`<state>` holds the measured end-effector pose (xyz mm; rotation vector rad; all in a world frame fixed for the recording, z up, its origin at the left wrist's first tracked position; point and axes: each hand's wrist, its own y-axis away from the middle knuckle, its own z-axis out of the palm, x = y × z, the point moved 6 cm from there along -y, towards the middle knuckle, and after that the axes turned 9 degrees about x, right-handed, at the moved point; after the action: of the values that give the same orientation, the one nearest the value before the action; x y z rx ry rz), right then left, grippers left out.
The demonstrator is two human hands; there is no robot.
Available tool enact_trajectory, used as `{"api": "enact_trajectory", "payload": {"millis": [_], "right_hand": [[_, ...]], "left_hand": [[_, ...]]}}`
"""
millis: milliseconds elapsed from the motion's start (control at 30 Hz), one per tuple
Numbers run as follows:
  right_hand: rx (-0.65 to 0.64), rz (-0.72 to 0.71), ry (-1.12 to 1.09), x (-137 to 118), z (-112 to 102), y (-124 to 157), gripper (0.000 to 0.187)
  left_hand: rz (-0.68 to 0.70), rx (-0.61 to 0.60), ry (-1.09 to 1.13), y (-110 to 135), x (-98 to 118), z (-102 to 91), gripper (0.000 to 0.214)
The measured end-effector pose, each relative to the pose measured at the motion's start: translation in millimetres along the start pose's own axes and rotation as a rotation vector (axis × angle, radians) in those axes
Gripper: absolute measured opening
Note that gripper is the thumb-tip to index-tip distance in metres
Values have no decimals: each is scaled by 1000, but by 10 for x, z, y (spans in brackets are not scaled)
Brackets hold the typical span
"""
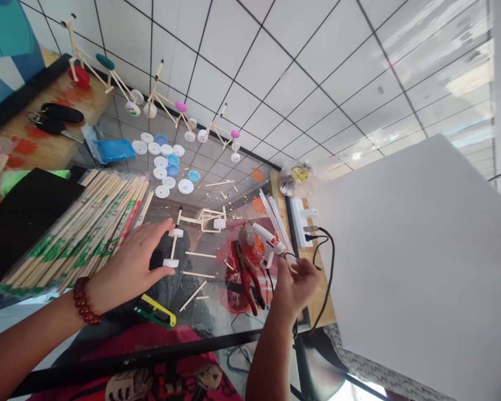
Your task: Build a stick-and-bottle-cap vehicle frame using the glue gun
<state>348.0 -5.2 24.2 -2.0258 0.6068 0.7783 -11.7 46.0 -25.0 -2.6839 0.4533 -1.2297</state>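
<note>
My left hand (136,256) spans a short wooden stick with a white bottle cap (171,263) on each end, thumb against the lower cap and forefinger by the upper. Beside it lies a small frame of wooden sticks (202,219) with a white cap (219,224) at its right. My right hand (294,281) is at the back of a white glue gun (268,239), fingers pinched together; what they hold is unclear, though a thin dark cord passes there. Several loose sticks (200,254) lie between the hands.
Red-handled pliers (247,275) lie near my right hand, a yellow-green cutter (156,311) near my left. Bagged chopsticks (87,228) lie left. Loose caps (160,161) and finished stick models (152,94) stand further back. A power strip (301,223) with cables sits right.
</note>
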Motion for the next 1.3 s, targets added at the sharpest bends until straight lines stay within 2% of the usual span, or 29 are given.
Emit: {"api": "enact_trajectory", "payload": {"millis": [33, 67, 100, 167, 200, 267, 400, 533, 800, 933, 1300], "right_hand": [[91, -115, -10, -166, -86, 61, 38], [73, -254, -30, -362, -85, 148, 26], [-69, -418, -49, -574, 10, 268, 13], [-489, -608, -36, -876, 320, 563, 12], [-632, -659, -9, -966, 452, 688, 13], [-792, -698, 45, -1047, 665, 845, 13], [-890, -680, 119, -971, 900, 920, 11], [-901, -683, 115, -923, 961, 940, 13], [-759, -765, -8, -1114, 1019, 1008, 25], [-681, -730, -74, -1159, 1009, 995, 24], [-628, -756, -67, -1176, 1052, 1037, 28]], "left_hand": [[1, 1, 5, -2, 2, -1, 80], [2, 2, 9, -4, 3, -2, 80], [3, 1, 10, -5, 3, -2, 80], [4, -2, 7, -6, 0, 0, 81], [3, -3, 2, -6, -2, 1, 81], [-1, -10, -7, -3, -6, 7, 83], [-14, -4, -1, 1, 1, 2, 82], [-18, -3, -3, -8, 26, -6, 82], [-13, 0, -14, -13, 47, -9, 86], [-21, -9, -18, -18, 54, -13, 88], [-8, -21, -30, -29, 86, -20, 86]]}}
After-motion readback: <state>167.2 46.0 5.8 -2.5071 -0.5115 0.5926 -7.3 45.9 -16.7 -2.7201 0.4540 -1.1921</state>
